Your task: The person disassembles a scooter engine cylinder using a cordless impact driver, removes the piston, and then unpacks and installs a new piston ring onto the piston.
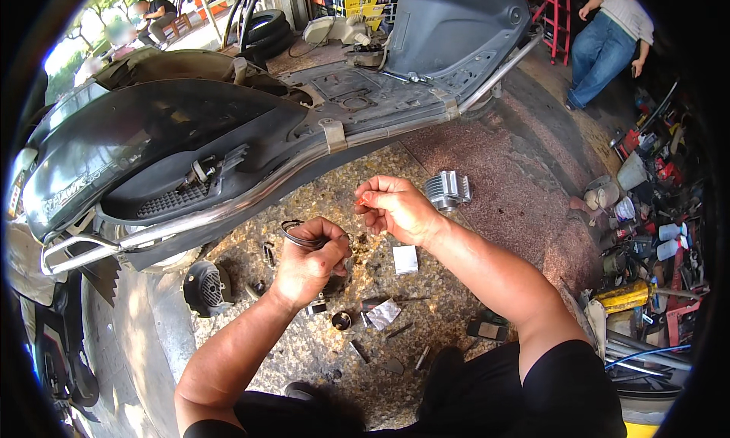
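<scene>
My left hand [313, 261] is closed round several thin dark metal rings [294, 231], which look like piston rings and stick out past its thumb side. To its right, my right hand [395, 208] is raised with thumb and forefinger pinched together. A small bit of red shows at those fingertips, too little to name. Beyond the right wrist stands a finned engine cylinder [449, 190]. Under the hands, on the stained ground, lie a white square packet [405, 260], a small round dark metal part [341, 320] and a crumpled white wrapper [383, 314].
A scooter [205, 134] with its body panels on spans the far side, its chrome side rail [334, 145] nearest me. A black fan cover [207, 287] sits at left. Tools and containers crowd the right edge [631, 290]. A person in jeans [604, 50] stands at far right.
</scene>
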`<state>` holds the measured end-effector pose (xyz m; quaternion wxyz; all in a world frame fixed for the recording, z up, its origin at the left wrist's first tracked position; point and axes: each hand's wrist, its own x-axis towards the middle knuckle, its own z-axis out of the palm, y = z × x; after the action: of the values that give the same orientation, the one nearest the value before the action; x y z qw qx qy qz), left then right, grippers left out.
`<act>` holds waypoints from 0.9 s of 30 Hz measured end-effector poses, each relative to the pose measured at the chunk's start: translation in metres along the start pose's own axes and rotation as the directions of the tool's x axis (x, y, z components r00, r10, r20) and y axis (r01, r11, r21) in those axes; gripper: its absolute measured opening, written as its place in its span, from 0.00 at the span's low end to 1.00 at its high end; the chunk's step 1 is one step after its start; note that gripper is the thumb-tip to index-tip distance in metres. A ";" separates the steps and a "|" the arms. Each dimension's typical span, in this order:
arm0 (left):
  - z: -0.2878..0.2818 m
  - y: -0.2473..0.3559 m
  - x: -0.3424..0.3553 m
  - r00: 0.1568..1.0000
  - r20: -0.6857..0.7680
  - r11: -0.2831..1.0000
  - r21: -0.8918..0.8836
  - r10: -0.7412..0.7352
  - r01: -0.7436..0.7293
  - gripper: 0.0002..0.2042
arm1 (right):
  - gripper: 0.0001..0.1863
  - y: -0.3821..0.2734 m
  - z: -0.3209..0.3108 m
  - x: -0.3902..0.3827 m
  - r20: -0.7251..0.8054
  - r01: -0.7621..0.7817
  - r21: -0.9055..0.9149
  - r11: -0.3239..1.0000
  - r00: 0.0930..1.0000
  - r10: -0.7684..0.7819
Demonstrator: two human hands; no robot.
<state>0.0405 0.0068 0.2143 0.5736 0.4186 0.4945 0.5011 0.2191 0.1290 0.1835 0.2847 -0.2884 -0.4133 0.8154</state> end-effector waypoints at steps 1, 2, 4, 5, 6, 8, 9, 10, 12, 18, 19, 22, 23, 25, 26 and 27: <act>0.000 0.000 0.000 1.000 0.001 1.000 -0.004 0.001 -0.001 0.02 | 0.05 -0.001 0.000 0.000 -0.007 -0.003 -0.002 1.000 1.000 0.003; 0.000 0.000 0.000 1.000 0.003 1.000 -0.008 0.002 -0.002 0.02 | 0.05 -0.001 0.000 0.000 -0.014 -0.006 -0.003 1.000 1.000 0.006; 0.000 -0.001 0.000 1.000 0.006 1.000 -0.016 0.001 -0.001 0.02 | 0.05 -0.001 0.000 0.000 -0.028 -0.006 -0.009 1.000 1.000 0.005; 0.001 -0.001 0.000 1.000 0.007 1.000 -0.021 -0.001 0.001 0.01 | 0.05 -0.001 0.000 0.000 -0.035 -0.006 -0.012 1.000 0.999 0.005; 0.001 -0.001 -0.001 1.000 0.007 1.000 -0.025 -0.004 0.004 0.01 | 0.05 -0.001 0.000 0.000 -0.043 -0.005 -0.008 1.000 0.999 0.004; 0.001 -0.001 -0.001 1.000 0.002 0.999 -0.034 -0.005 0.006 0.01 | 0.05 0.000 0.000 -0.001 -0.047 0.005 0.001 1.000 0.999 -0.005; 0.002 -0.001 -0.001 1.000 -0.005 0.999 -0.040 -0.021 0.020 0.01 | 0.05 0.001 0.000 -0.001 -0.058 -0.001 0.005 1.000 0.998 0.002; 0.002 -0.001 -0.001 1.000 0.007 0.999 -0.049 -0.006 0.007 0.01 | 0.05 0.001 -0.001 -0.001 -0.058 -0.004 0.010 1.000 0.998 0.004; 0.002 0.000 -0.001 0.999 0.002 0.998 -0.056 -0.033 0.033 0.01 | 0.05 0.003 -0.002 0.000 -0.070 -0.011 -0.005 1.000 0.997 0.010; 0.003 0.001 -0.001 0.999 0.001 0.999 -0.022 -0.049 0.049 0.02 | 0.04 0.008 -0.002 -0.001 -0.031 -0.007 -0.109 0.994 1.000 0.003; 0.003 0.002 -0.001 0.998 0.012 0.998 -0.017 -0.054 0.055 0.02 | 0.04 0.009 -0.002 -0.001 -0.054 -0.018 -0.137 0.990 0.999 0.010; 0.002 0.002 -0.001 0.998 0.026 0.998 -0.017 -0.058 0.059 0.02 | 0.05 0.013 -0.002 -0.003 -0.033 -0.054 -0.258 0.965 0.998 0.047; 0.002 0.002 -0.001 0.998 0.033 0.998 -0.018 -0.061 0.061 0.02 | 0.05 0.015 -0.001 -0.004 -0.043 -0.073 -0.351 0.933 0.997 0.062; 0.002 0.001 -0.001 0.998 0.038 0.999 0.000 -0.041 0.041 0.03 | 0.07 0.021 -0.001 -0.006 -0.059 -0.138 -0.417 0.898 0.990 0.125; 0.002 0.000 0.000 0.998 0.040 0.999 0.004 -0.038 0.038 0.03 | 0.08 0.023 0.000 -0.007 -0.060 -0.159 -0.436 0.886 0.987 0.147; 0.002 0.000 0.000 0.998 0.044 0.999 0.008 -0.035 0.035 0.03 | 0.08 0.025 -0.001 -0.008 -0.098 -0.214 -0.467 0.858 0.977 0.190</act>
<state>0.0425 0.0068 0.2143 0.5918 0.4229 0.4906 0.4799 0.2195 0.1108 0.1639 0.1283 -0.4108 -0.5609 0.7072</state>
